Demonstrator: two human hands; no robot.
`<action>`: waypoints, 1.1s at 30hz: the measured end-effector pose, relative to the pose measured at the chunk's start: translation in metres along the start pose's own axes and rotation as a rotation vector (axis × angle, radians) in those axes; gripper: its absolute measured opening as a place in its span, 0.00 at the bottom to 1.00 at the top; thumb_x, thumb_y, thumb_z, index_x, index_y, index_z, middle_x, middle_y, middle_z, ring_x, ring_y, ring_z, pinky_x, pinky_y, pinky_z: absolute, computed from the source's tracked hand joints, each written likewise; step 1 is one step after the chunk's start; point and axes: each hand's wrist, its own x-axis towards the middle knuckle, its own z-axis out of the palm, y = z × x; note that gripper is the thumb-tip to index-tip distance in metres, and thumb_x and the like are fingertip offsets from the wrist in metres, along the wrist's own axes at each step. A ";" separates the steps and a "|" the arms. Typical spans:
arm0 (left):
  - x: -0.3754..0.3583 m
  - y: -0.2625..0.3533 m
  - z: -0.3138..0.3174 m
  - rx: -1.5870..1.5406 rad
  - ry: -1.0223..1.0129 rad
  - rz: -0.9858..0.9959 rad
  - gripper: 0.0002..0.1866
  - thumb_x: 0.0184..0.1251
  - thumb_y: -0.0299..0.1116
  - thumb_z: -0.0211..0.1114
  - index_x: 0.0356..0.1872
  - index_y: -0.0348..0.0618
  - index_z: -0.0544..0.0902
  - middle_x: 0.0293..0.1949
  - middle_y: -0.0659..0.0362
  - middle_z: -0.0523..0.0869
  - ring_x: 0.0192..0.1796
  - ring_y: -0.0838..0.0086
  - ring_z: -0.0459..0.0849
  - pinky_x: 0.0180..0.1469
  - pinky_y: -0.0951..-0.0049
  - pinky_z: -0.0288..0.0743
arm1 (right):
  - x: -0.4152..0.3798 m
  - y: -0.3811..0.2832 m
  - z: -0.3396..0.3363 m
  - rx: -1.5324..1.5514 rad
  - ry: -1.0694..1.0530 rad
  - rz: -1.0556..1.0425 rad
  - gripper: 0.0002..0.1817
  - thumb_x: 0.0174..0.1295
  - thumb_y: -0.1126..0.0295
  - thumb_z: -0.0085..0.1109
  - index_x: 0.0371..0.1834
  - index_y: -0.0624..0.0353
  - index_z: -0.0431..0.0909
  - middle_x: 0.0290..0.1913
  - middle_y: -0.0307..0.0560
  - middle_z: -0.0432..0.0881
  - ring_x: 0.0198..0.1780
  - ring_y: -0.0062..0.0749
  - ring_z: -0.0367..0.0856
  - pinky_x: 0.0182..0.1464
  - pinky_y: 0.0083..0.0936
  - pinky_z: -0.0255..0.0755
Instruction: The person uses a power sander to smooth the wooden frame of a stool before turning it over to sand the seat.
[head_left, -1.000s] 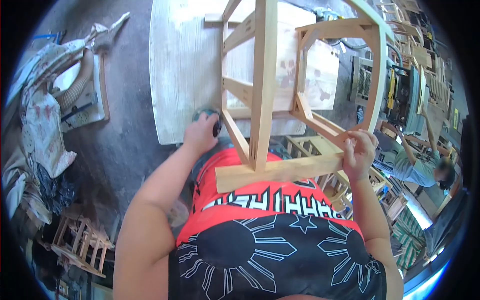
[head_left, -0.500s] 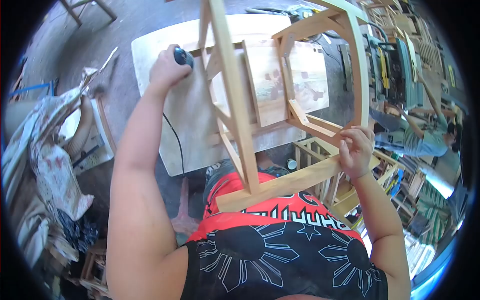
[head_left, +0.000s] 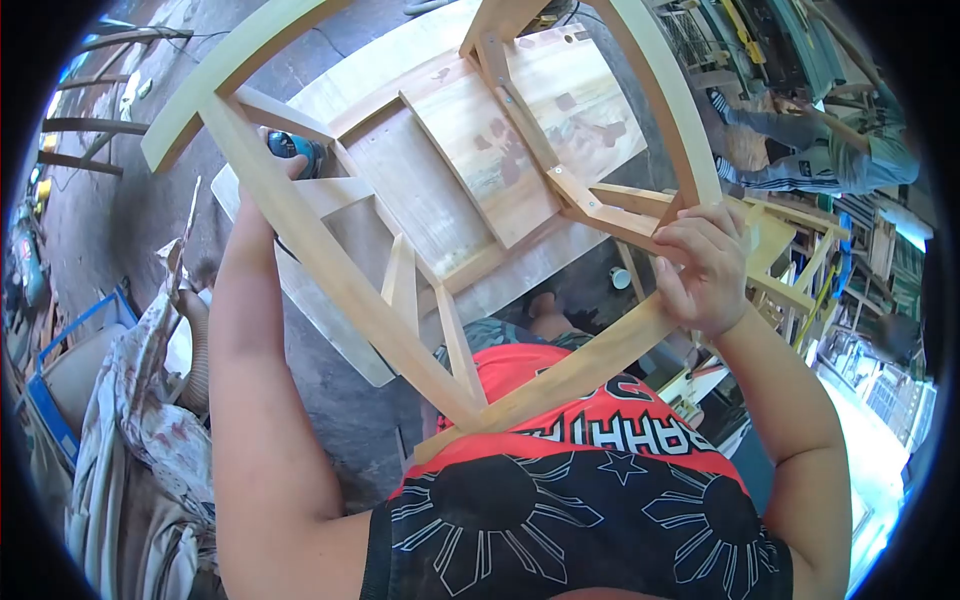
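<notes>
A pale wooden chair frame [head_left: 340, 270] is tilted up in front of me, its lower rail against my red and black shirt. My right hand [head_left: 706, 268] is closed around the frame's right corner, where the curved rail meets the lower one. On the far left, my left hand [head_left: 289, 168] grips a blue corded sander [head_left: 300, 150] behind the frame's left rail, which hides part of the hand. The sander is close to a cross brace of the frame. Beneath lies a light work board [head_left: 345, 335] with a stained wooden panel [head_left: 590, 80] on it.
Cloths [head_left: 130, 400] and a blue-edged bin [head_left: 70, 370] are at left. A white cup [head_left: 620, 277] stands on the floor below the board. Another person [head_left: 830, 150] is at upper right, near stacked wooden frames [head_left: 800, 270]. Dark wooden legs [head_left: 95, 125] show at upper left.
The chair frame has turned and swung left, its left rail now slanting across the view. My left hand with the sander has moved left and slightly down. My right hand keeps its hold.
</notes>
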 end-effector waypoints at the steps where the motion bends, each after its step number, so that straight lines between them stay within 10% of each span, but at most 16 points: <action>1: 0.005 -0.007 0.010 0.002 0.018 -0.025 0.49 0.50 0.41 0.78 0.80 0.47 0.78 0.61 0.41 0.93 0.66 0.47 0.92 0.70 0.53 0.84 | 0.000 0.000 0.000 0.003 -0.002 -0.001 0.13 0.46 0.67 0.73 0.38 0.53 0.90 0.39 0.45 0.91 0.51 0.45 0.88 0.64 0.44 0.70; 33: 0.039 -0.014 0.020 0.026 -0.049 -0.062 0.47 0.54 0.39 0.79 0.81 0.45 0.76 0.64 0.40 0.92 0.66 0.48 0.92 0.70 0.57 0.85 | 0.000 -0.003 -0.001 -0.022 -0.033 0.003 0.13 0.48 0.67 0.73 0.38 0.52 0.90 0.40 0.43 0.90 0.53 0.44 0.87 0.67 0.44 0.69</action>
